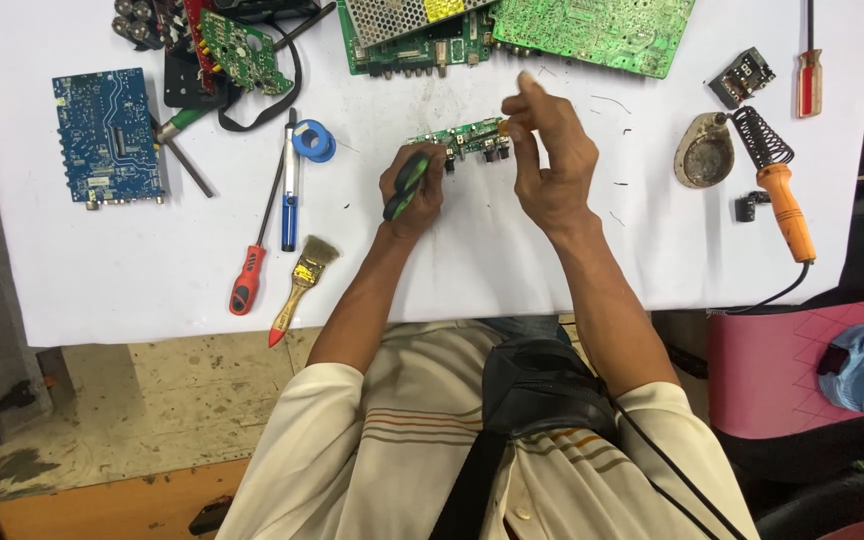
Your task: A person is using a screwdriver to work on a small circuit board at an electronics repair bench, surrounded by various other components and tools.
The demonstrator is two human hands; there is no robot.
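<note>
- Both hands are working over the white table [72, 270] in the head view: the left hand [412, 195] is closing around a black-and-green handled tool [404, 187], its working end hidden against the board, while the right hand [547, 160] is hanging half-curled, fingers loosely apart, touching the right end of the narrow green circuit board [460, 138].
- That small green circuit board is sitting between the two hands, near the table's middle, lying roughly flat; whether it is resting on the surface or being lifted slightly cannot be told.
- Judging progress: the board is looking whole, with dark connectors and small parts along its edge in place, so work on it seems to be under way rather than finished; short wire offcuts are lying scattered to its right.
- Lying unused around it: an orange-handled soldering iron [787, 210] beside its coiled stand [760, 135], a red-handled screwdriver [247, 280], a small yellow-handled brush [302, 280], a blue solder reel [314, 140], a blue circuit board [107, 135] and larger green boards [592, 30].
</note>
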